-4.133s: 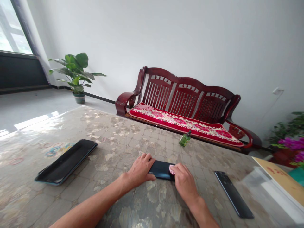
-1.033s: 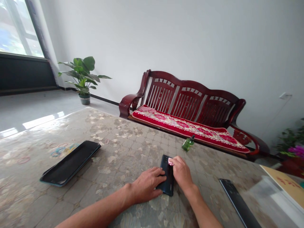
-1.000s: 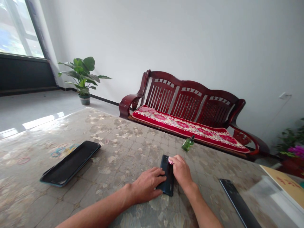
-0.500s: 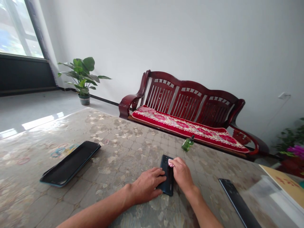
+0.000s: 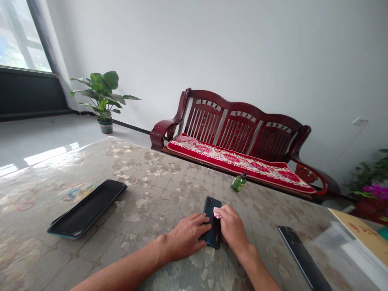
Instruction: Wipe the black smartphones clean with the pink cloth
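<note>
Since about four seconds ago the smartphone [image 5: 215, 230] has turned on the surface [image 5: 151, 210]; it lay crosswise then, and now its long sides run toward the far edge, back panel up; since half a second ago the pink cloth [image 5: 216, 212] has slid a little toward the phone's near end; this means that another part of the panel, below the camera block [image 5: 210, 202] and to its right, is now under the cloth.

The left hand [image 5: 189, 234] is open, its fingers flat and slightly spread on the phone's left side, pressing it rather than gripping; the right hand [image 5: 232, 226] has its fingers closed in a pinch on the cloth.

I count two hands; one cloth; one phone under them, and one dark slab, probably a second phone [image 5: 301, 254], toward the right edge; one black tablet-like device [image 5: 87, 210] on the left part; one green bottle [image 5: 238, 183] with dark cap, near the far edge; one clear box [image 5: 342, 242] by the right edge, with one yellowish sheet [image 5: 357, 224]; the coloured bands [image 5: 70, 195] beyond the tablet-like device are several, but I cannot count them; behind the far edge, one wooden bench [image 5: 236, 157].
</note>
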Motion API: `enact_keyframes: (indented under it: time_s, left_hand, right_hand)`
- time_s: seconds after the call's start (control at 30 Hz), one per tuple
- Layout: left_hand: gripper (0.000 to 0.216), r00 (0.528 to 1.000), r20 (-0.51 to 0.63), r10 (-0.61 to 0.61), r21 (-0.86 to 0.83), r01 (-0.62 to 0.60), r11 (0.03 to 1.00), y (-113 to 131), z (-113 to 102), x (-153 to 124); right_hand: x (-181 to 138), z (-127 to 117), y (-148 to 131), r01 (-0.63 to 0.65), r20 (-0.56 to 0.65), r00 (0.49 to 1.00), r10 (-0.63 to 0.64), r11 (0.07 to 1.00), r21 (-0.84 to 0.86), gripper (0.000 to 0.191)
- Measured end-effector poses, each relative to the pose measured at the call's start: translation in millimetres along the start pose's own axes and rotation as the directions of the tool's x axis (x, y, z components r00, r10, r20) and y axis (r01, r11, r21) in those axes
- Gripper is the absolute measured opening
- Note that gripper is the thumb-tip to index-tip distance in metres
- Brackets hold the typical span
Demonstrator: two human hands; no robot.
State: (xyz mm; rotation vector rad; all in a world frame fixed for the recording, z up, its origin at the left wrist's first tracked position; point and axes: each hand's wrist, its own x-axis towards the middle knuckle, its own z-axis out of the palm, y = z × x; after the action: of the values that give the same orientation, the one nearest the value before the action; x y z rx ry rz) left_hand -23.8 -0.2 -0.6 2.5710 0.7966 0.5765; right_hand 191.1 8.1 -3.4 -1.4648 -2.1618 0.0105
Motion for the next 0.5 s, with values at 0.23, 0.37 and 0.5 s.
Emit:
enact_keyframes:
  time_s: [0.23,0.37,0.5]
  left_hand:
    - [0.036,1.000,0.016,-0.002,0.006,0.002,1.000,2,-2,0]
    - [0.036,1.000,-0.001,-0.007,0.018,0.007,1.000,2,-2,1]
    - [0.035,1.000,-0.010,0.001,0.038,-0.001,0.999,4,-4,0]
  right_hand:
    - [9,2,-3,-0.019,0.006,1.000,0.020,0.999,-0.035,0.036]
    - [-13,-3,-11,0.044,0.025,0.999,-0.044,0.999,0.006,0.033]
    - [-9,-2,-8,0.017,0.019,1.000,-0.017,1.000,0.001,0.029]
